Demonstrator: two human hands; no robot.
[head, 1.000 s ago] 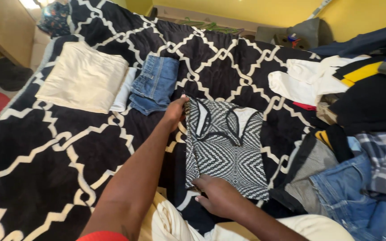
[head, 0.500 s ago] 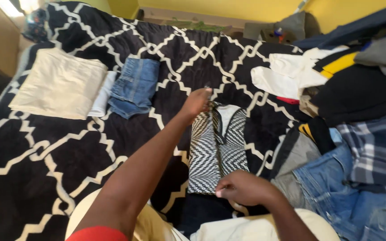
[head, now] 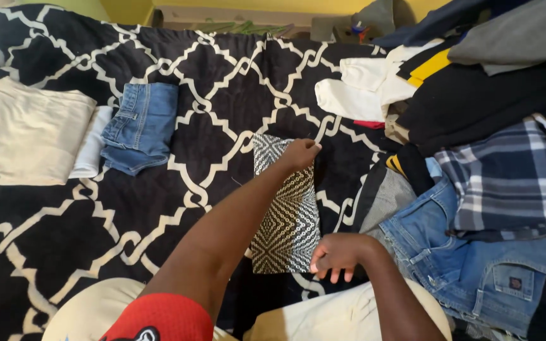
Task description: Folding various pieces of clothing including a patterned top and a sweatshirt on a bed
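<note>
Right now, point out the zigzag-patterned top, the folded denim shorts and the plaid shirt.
zigzag-patterned top (head: 289, 224), head view, on the middle of its folded front.
folded denim shorts (head: 140, 126), head view, on the centre of the folded denim.
plaid shirt (head: 507, 180), head view, on its checked fabric in the pile.

My left forearm covers part of the patterned top (head: 289, 215) below my fingers (head: 311, 146). The clothes pile (head: 494, 126), right of them, runs off frame.
</note>
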